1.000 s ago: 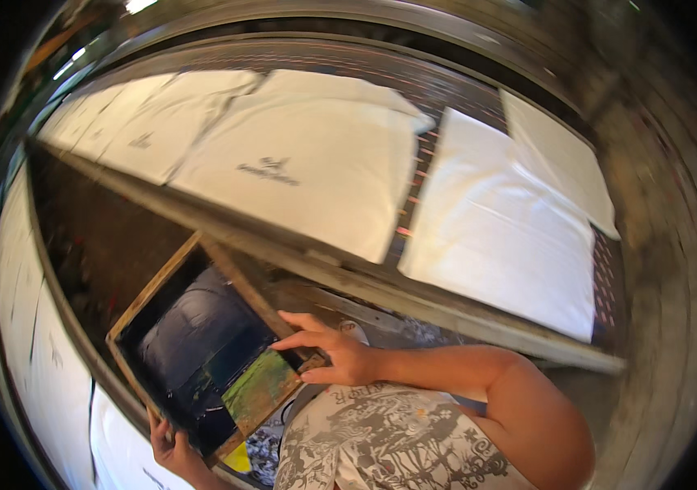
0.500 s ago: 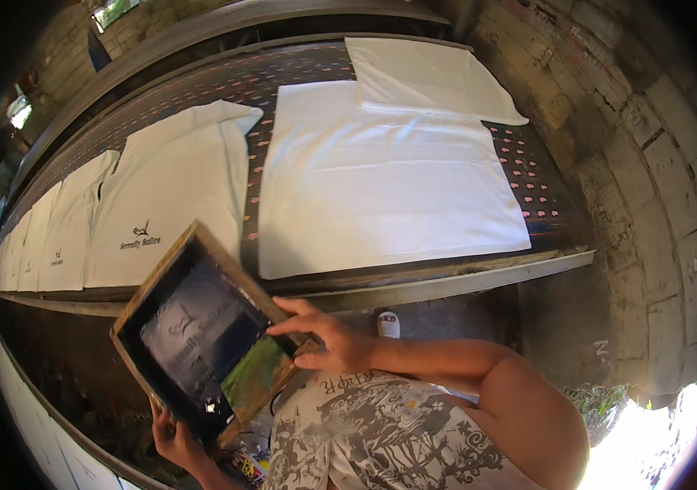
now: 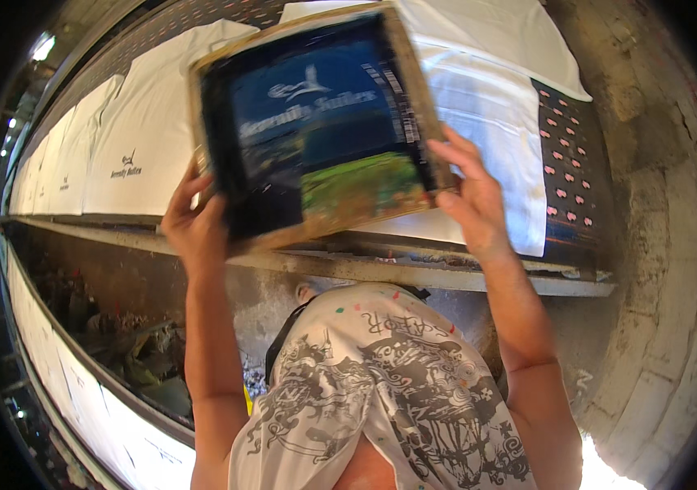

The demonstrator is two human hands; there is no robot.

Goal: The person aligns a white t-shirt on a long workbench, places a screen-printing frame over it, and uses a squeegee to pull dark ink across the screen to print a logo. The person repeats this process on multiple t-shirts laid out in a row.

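My left hand grips the left side of a wooden screen-printing frame, and my right hand holds its right side, fingers on the wood. The frame is raised and slightly tilted over the bench. Its dark blue mesh carries a pale bird-like design with lettering, and a green-and-brown patch sits in its lower right part. Behind it, a white cloth and a folded white cloth lie on the dark bench, partly hidden by the frame. White garments with small dark prints lie to its left.
The bench top has rows of pink marks and a front ledge. A second row of white cloths runs along the lower left, beside dark clutter. A block wall curves along the right.
Both hands have lifted the frame up and forward from low on the left to in front of the white cloths, turning it more level. More of my body shows below.
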